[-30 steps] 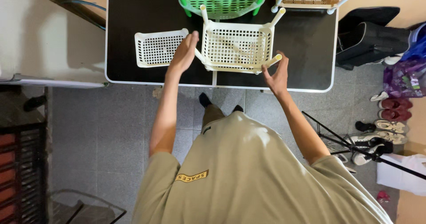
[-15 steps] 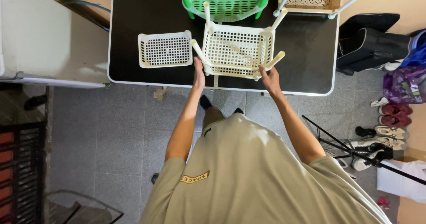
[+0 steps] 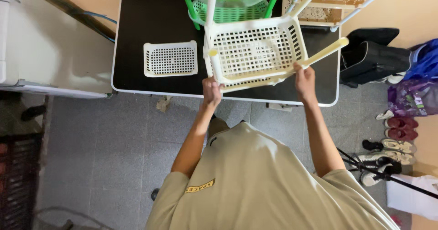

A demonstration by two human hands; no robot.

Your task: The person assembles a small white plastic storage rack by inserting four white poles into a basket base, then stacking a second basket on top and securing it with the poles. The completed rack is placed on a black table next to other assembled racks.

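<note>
I see the cream basket rack (image 3: pixel 253 52) lifted off the black table (image 3: pixel 137 25), tilted, its poles pointing up and outward. My left hand (image 3: pixel 211 89) has its fingers closed on the near left corner, my right hand (image 3: pixel 305 77) grips the near right corner by a pole. The risk, as I judge it: the far poles sit just beside the green rack (image 3: pixel 230 0) and could snag it, or a loose pole could slip out. The small flat tray (image 3: pixel 170 58) lies left of the basket rack, apart
</note>
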